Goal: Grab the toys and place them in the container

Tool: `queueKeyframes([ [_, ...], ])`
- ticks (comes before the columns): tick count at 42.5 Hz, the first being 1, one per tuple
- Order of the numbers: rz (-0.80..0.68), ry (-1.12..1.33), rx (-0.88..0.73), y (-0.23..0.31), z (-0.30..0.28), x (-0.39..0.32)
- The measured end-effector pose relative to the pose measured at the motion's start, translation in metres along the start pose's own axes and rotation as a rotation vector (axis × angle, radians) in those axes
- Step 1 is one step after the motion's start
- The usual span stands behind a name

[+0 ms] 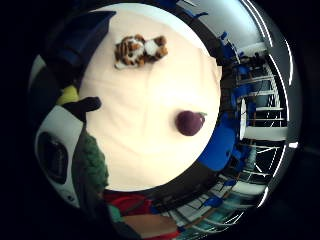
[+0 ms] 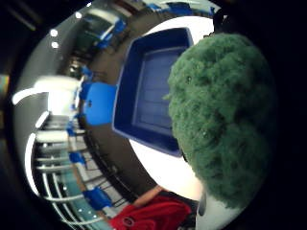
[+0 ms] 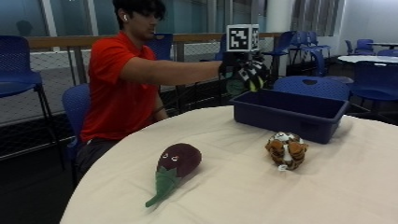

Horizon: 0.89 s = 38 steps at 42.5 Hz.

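My gloved right hand (image 3: 250,70) is raised over the near left corner of the dark blue container (image 3: 289,114) and grips a green plush toy (image 3: 237,87). The green toy (image 2: 223,120) fills much of the thumb side view, with the container's bare inside (image 2: 153,91) beside it. The toy's edge (image 1: 92,170) also shows in the little finger side view. A purple eggplant toy (image 3: 177,161) with a green stem lies on the table near the person. A striped tiger toy (image 3: 286,150) sits in front of the container. Both toys, the eggplant (image 1: 190,122) and the tiger (image 1: 140,50), lie apart on the cloth.
The round table (image 3: 249,196) has a cream cloth. The person in a red shirt (image 3: 118,93) sits at its far left side on a blue chair. More blue chairs (image 3: 311,86) stand behind the container, and a railing runs along the back.
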<state>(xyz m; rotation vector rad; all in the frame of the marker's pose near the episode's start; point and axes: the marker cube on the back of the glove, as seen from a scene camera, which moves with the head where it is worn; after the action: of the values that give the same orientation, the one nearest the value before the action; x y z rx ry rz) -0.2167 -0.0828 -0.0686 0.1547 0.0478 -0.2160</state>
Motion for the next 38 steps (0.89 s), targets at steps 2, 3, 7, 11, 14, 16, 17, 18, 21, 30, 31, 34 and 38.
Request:
queueKeyframes([
  [2,-0.001,0.001,-0.003,-0.020,-0.002,-0.014],
  [3,-0.004,0.004,-0.003,-0.029,-0.003,-0.022],
  [7,-0.034,0.040,0.011,-0.063,-0.006,-0.052],
  [11,-0.130,0.068,0.040,-0.084,-0.010,-0.087],
  [14,-0.122,0.030,0.066,-0.100,-0.012,-0.113],
  [16,-0.122,0.045,0.088,-0.109,-0.012,-0.123],
  [17,-0.128,0.059,0.098,-0.113,-0.011,-0.125],
  [18,-0.131,0.069,0.106,-0.117,-0.010,-0.127],
  [21,-0.128,0.072,0.099,-0.123,-0.006,-0.133],
  [30,-0.144,0.116,-0.124,-0.119,0.030,-0.130],
  [31,-0.147,0.128,-0.118,-0.118,0.032,-0.124],
  [34,-0.177,0.079,-0.104,-0.109,0.035,-0.109],
  [38,-0.193,0.149,-0.088,-0.098,0.042,-0.071],
])
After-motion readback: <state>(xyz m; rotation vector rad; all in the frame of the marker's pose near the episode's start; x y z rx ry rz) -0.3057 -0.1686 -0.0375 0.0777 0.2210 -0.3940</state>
